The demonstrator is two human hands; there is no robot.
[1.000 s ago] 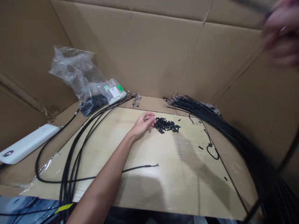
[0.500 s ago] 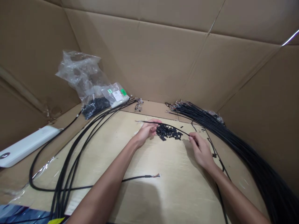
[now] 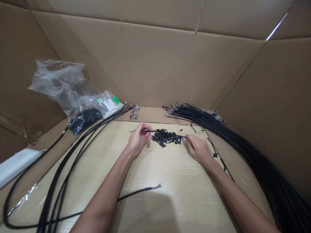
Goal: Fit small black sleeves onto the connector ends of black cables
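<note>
A thin black cable (image 3: 167,133) is stretched across the far middle of the desk (image 3: 175,181), pinched at both ends: the left hand (image 3: 138,139) grips it near its bare-wire tip, fingers closed on it, and the right hand (image 3: 198,148) pinches it further along, its fingertips closed on the line. Between the two hands, directly under the taut cable, lies a loose heap of short black tubes (image 3: 166,138), small cylinders scattered on the pale wood-grain board. Along the desk's right edge a thick bundle of black cables (image 3: 245,155) runs from the far corner toward the near right, its stripped ends bunched at the back. On the left side several long black cable loops (image 3: 73,165) curve from the far edge to the near left corner, and one loose cable with frayed coloured wires (image 3: 142,191) lies near the left forearm. At the far left a crinkled clear plastic bag (image 3: 70,94) holds more black pieces and carries a white and green label. A white flat device (image 3: 17,163) rests at the left edge. Brown cardboard walls (image 3: 155,64), creased and folded, enclose the desk on three sides.
</note>
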